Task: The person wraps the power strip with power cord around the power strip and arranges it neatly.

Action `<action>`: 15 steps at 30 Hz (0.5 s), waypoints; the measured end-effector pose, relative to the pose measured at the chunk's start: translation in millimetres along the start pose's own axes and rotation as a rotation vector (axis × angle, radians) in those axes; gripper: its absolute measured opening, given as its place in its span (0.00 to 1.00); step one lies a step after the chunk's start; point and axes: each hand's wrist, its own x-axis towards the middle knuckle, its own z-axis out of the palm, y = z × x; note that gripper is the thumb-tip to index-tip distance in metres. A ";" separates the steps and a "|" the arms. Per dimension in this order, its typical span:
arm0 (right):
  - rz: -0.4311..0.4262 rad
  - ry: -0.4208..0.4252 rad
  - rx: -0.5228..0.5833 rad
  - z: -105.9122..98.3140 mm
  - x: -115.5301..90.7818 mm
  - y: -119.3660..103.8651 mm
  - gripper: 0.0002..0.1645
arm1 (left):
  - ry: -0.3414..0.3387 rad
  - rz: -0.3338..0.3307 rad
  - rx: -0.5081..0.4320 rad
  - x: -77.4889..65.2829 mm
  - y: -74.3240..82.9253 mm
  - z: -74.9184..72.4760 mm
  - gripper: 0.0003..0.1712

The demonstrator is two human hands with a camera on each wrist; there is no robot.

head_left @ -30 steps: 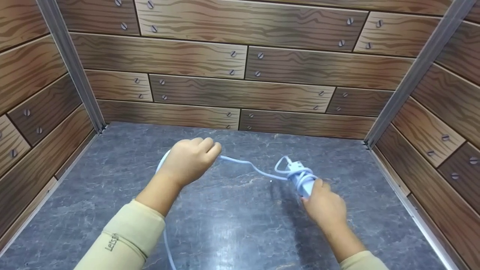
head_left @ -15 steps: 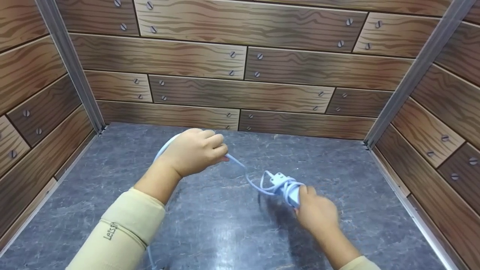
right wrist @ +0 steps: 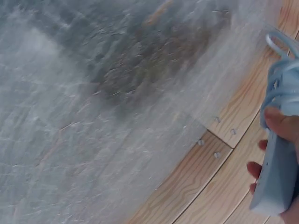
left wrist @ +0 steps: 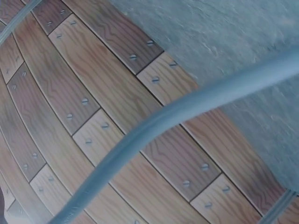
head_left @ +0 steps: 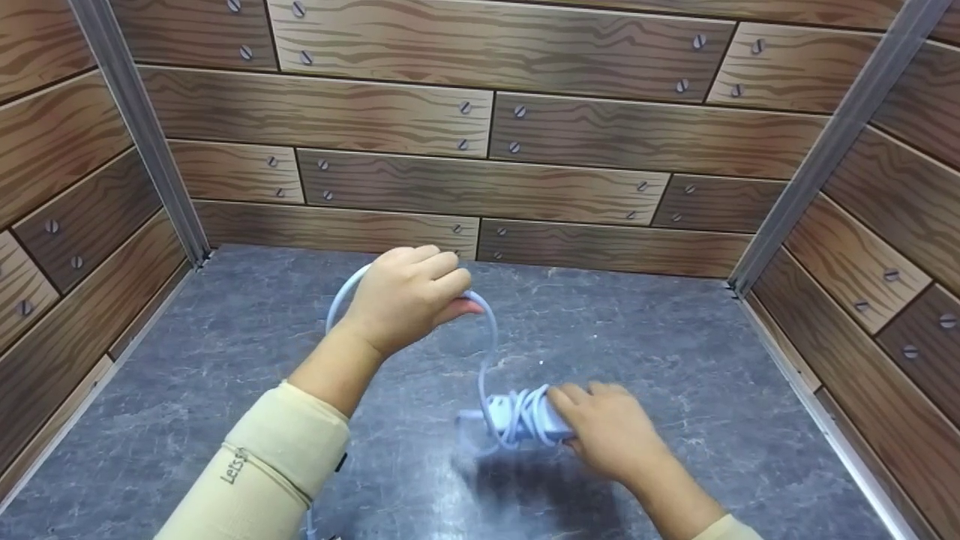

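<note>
My right hand grips one end of a white power strip, held above the table with its cord wound several times around the middle. In the right wrist view the power strip runs down the right edge, thumb and fingertips on it. Near the back of the table my left hand pinches the white cord, which hangs from there to the strip in a curve. Behind the left wrist the cord loops back toward the near edge. The left wrist view shows the cord large and close; the left fingers are outside that view.
A dark marbled tabletop lies beneath both hands. Wood-patterned panels wall it at the back and both sides, with grey metal posts at the rear corners. More cord hangs below the left sleeve.
My right hand has brought the power strip left and nearer to me, turning it more level. My left hand has moved up and slightly right along with the cord, which now bends more between the hands.
</note>
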 end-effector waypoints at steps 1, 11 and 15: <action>-0.041 0.007 0.010 -1.5 0.9 -1.4 0.33 | 0.000 -0.014 -0.003 0.3 1.1 1.1 0.22; -0.273 0.072 0.284 -17.1 2.9 -16.4 0.33 | -0.095 -0.179 -0.040 -25.3 0.0 20.4 0.23; -0.286 0.059 0.414 -23.5 1.1 -23.0 0.32 | -0.171 -0.208 -0.054 -43.6 -1.0 30.1 0.20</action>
